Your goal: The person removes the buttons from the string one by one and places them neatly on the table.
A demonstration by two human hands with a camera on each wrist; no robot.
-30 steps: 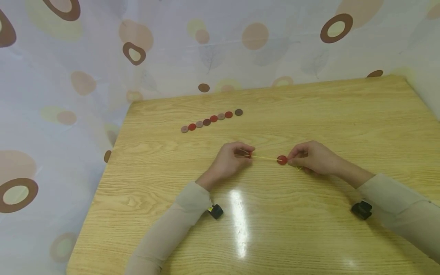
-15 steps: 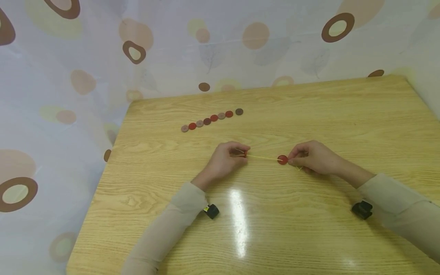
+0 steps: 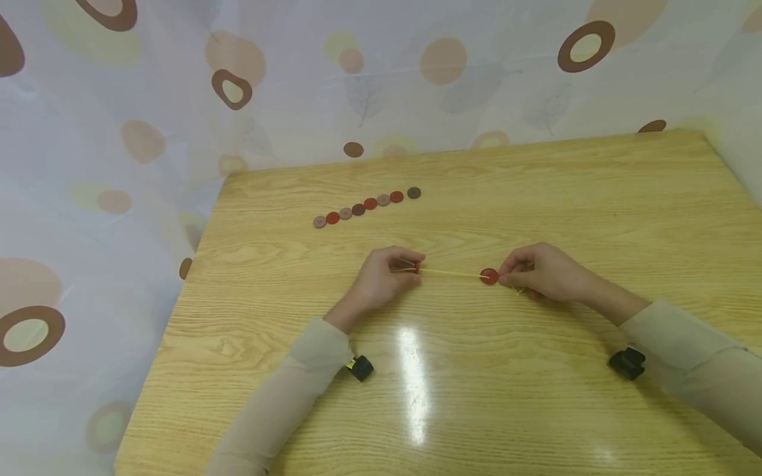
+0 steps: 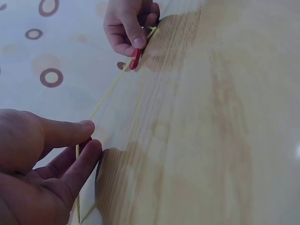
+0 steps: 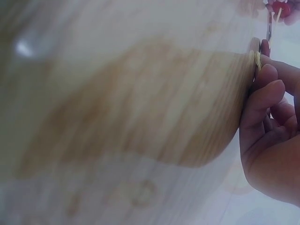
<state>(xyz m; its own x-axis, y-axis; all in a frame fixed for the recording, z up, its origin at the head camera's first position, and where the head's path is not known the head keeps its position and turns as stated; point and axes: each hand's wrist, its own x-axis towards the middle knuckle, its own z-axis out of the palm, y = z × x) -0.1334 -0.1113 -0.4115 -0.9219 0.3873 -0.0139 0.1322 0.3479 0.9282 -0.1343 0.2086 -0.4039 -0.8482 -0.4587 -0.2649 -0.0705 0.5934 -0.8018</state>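
Observation:
A thin yellow string (image 3: 452, 272) runs between the two hands. My left hand (image 3: 381, 277) pinches a red button (image 3: 417, 267) threaded on it, seen edge-on in the head view. In the left wrist view that button is mostly hidden by thumb and finger, and the string's tail trails below them. My right hand (image 3: 544, 271) holds a second red button (image 3: 489, 276) by its edge, its face turned up toward the head camera. The string passes through this one too, and a yellow knot or loop (image 3: 518, 291) shows under the right fingertips.
A slanting row of several pink, red and brown buttons (image 3: 370, 203) lies on the wooden table (image 3: 506, 383), with a dark brown button (image 3: 413, 192) slightly apart at its right end. Behind the table hangs a patterned curtain (image 3: 393, 106).
My left hand has drawn leftward with its red button, so the stretch of string between the two buttons is longer. The right hand has stayed in place.

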